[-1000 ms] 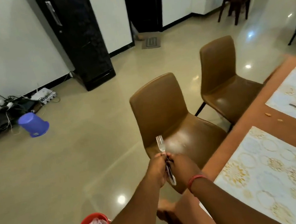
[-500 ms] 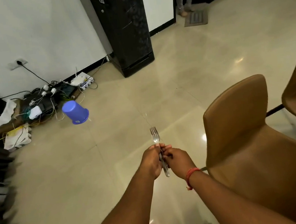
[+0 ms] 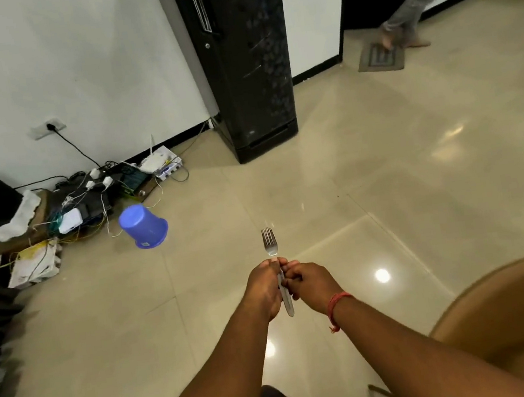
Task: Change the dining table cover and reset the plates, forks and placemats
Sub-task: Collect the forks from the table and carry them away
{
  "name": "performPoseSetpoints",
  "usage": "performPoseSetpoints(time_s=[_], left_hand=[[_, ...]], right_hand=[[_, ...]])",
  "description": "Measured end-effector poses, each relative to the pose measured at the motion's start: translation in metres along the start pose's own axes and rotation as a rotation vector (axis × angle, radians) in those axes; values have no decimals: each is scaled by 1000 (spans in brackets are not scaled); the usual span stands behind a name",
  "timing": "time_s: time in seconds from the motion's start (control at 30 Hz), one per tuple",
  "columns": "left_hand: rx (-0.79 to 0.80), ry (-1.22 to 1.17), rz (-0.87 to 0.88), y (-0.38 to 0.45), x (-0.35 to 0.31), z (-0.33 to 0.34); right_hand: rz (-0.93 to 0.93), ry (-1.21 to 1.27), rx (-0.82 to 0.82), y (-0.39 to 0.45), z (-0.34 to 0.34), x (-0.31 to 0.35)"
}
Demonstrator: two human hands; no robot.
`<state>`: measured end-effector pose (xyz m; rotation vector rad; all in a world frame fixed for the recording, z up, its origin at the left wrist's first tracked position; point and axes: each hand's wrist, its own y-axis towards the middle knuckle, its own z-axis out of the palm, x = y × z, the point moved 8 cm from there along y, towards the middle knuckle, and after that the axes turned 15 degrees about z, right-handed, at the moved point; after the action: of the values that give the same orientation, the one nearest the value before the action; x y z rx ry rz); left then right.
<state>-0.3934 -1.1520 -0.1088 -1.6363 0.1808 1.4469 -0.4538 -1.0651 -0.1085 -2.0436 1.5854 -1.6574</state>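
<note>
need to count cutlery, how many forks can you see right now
1. The fork is held upright over the floor by both the left hand and right hand. Others may be out of view.

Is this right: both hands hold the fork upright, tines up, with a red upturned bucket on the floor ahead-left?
One error: the upturned bucket is blue, not red. Head view shows it. The rest stands: left hand and right hand both hold the fork, tines up.

Tile floor [image 3: 385, 182]: blue bucket [image 3: 143, 226] upturned nr cable clutter [image 3: 87, 201], mat [image 3: 380, 56] by doorway
</note>
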Motion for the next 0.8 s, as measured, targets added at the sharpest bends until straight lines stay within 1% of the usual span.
performPoseSetpoints(time_s=[0.07, 0.2, 0.3, 0.47, 0.57, 0.63, 0.7, 0.8], left_hand=[[0, 24, 0, 31, -22, 11], [53, 66, -4, 108, -61, 43], [153, 122, -4, 165, -86, 83], [346, 193, -21, 235, -122, 165], [449, 243, -57, 265, -129, 227], [500, 255, -68, 277, -130, 257], [566, 276, -100, 293, -126, 311], [623, 322, -91, 309, -127, 374]], right_hand=[[-14, 2, -4, 29, -15, 19], [-10, 32, -26, 96, -52, 50], [35, 109, -98, 139, -93, 64], [136, 265, -231, 189, -168, 73], [200, 339, -320, 211, -221, 61], [228, 358, -345, 221, -246, 51], [262, 418, -396, 238, -288, 27], [281, 457, -419, 259, -341, 3]])
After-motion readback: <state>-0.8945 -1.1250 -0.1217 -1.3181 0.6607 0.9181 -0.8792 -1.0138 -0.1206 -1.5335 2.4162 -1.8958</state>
